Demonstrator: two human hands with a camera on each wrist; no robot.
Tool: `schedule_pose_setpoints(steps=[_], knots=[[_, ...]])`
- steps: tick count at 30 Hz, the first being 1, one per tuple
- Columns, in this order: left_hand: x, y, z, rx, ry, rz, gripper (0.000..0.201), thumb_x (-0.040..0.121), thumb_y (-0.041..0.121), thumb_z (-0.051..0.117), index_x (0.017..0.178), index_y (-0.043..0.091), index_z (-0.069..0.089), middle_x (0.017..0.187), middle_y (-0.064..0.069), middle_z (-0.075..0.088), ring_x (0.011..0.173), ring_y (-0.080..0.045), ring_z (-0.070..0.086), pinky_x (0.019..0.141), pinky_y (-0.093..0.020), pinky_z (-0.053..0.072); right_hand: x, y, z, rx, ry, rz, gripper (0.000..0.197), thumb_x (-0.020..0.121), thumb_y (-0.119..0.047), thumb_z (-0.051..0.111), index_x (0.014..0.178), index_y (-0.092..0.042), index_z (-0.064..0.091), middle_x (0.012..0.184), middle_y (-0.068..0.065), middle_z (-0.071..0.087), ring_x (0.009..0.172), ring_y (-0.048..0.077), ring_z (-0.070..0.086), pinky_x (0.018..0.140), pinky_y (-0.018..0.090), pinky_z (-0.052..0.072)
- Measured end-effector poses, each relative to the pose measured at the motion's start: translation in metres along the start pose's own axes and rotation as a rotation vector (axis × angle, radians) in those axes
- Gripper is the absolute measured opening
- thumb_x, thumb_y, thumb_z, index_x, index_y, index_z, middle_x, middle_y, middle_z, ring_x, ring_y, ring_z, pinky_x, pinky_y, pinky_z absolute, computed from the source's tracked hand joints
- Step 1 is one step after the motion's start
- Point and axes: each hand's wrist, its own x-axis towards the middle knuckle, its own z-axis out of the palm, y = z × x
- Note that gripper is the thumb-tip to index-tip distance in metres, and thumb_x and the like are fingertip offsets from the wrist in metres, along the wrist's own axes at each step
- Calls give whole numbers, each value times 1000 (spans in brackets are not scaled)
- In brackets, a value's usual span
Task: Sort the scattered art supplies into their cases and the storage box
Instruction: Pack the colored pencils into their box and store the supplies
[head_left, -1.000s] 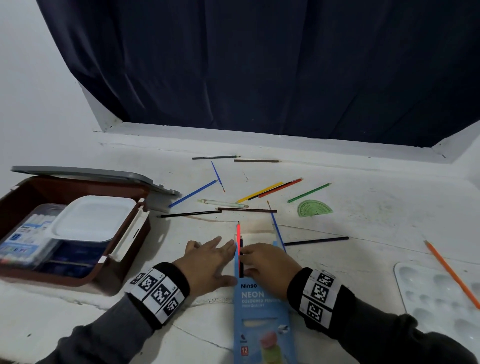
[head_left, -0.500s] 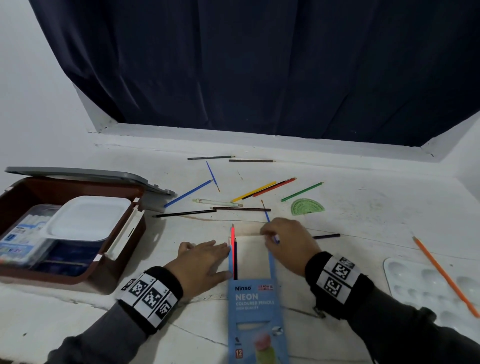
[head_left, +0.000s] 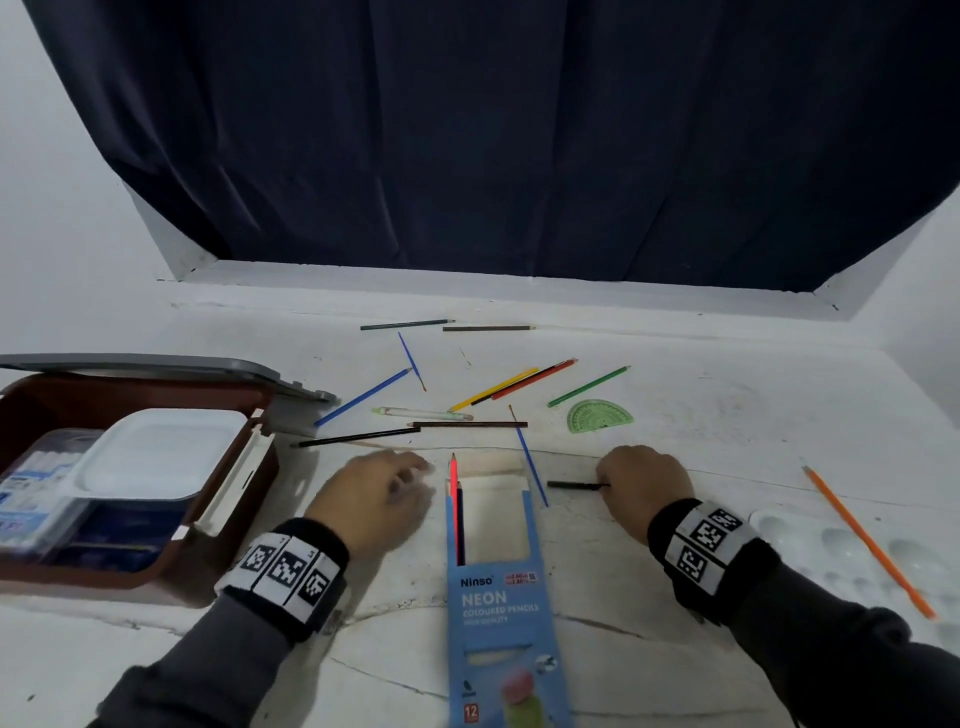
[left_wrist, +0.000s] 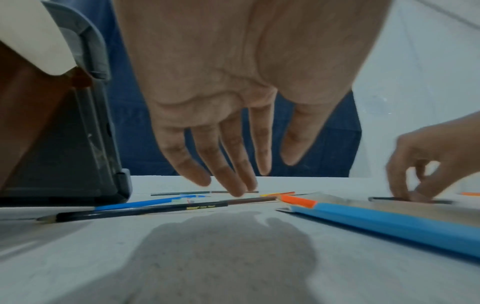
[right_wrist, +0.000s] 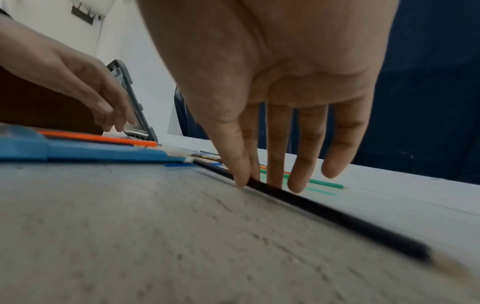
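Right hand (head_left: 644, 488) on black pencil (right_wrist: 324, 214), bench (head_left: 675, 649).
Grip: thumb and fingers pinch the pencil lying right of the pencil box (head_left: 498, 597). Left hand (head_left: 374, 499) relaxed, holding nothing.

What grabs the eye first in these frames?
The open blue pencil box lies front and centre, a neon red pencil along its left side. The right hand pinches a black pencil lying on the table just right of the box; the left hand hovers empty on the other side. Behind them, loose coloured pencils are scattered, and a brown storage box stands open at far left.
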Motion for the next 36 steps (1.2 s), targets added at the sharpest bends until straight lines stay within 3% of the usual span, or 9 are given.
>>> schedule_pose_setpoints(steps=[3, 8, 11, 13, 18, 22, 27, 31, 36], knots=[[24, -16, -13, 69, 100, -118, 29, 94, 27, 54, 122, 26, 61, 113, -2, 62, 102, -18, 60, 93, -37, 52, -9, 5, -10, 88, 27, 35, 17, 96, -23, 44, 99, -19, 61, 105, 1, 62, 102, 23, 57, 71, 28, 34], [55, -29, -15, 425, -165, -413, 44, 94, 37, 45, 135, 21, 45, 144, -9, 38, 133, -34, 42, 104, -47, 43, -23, 9, -25, 625, 273, 83, 11, 90, -25, 62, 81, -21, 64, 76, -9, 65, 69, 14, 60, 63, 28, 49], [61, -27, -8, 510, -163, -419, 42, 94, 37, 44, 133, 21, 47, 147, -8, 33, 137, -34, 37, 107, -50, 38, -32, -3, -27, 866, 358, 63, 10, 91, -20, 66, 81, -20, 66, 74, -9, 66, 68, 8, 61, 61, 13, 45], [64, -27, -7, 572, -141, -410, 42, 95, 35, 44, 134, 21, 46, 148, -7, 34, 139, -33, 34, 109, -51, 34, -38, -13, -24, 983, 368, 62, 7, 92, -20, 66, 85, -22, 65, 74, -7, 68, 68, 8, 62, 61, 9, 45], [67, -29, -15, 622, -130, -422, 42, 96, 31, 41, 137, 22, 43, 149, -12, 35, 137, -33, 38, 109, -51, 34, -47, -33, -20, 1322, 230, 30, 19, 96, -14, 59, 105, -30, 55, 74, 3, 70, 60, 12, 63, 57, 24, 50], [59, -26, -12, 609, -123, -367, 35, 100, 26, 38, 134, 18, 46, 141, -11, 40, 128, -33, 48, 100, -45, 45, -46, -43, -23, 1467, 157, -10, 23, 99, -5, 51, 102, -22, 66, 82, 6, 71, 67, 18, 63, 61, 31, 52], [29, -24, -15, 308, 45, -254, 16, 99, 21, 45, 114, 21, 52, 113, -6, 63, 104, -24, 63, 90, -39, 52, -44, -49, -27, 1631, 84, 2, 28, 87, -3, 71, 110, -20, 70, 104, -3, 75, 83, 24, 74, 72, 34, 58], [-9, -14, -19, -256, 315, -143, 18, 95, 13, 63, 85, 27, 57, 81, 6, 70, 62, -6, 70, 64, -27, 55, -38, -49, -25, 1604, 188, 118, 22, 78, -5, 80, 96, -8, 67, 79, 7, 76, 68, 21, 70, 60, 26, 51], [-33, 3, -25, -492, 507, -30, 5, 88, 19, 74, 85, 23, 74, 79, 13, 74, 74, -1, 71, 70, -15, 52, -30, -57, -20, 1631, 232, 186, 26, 97, -22, 61, 88, 2, 62, 63, 14, 67, 51, 17, 54, 54, 30, 44]])
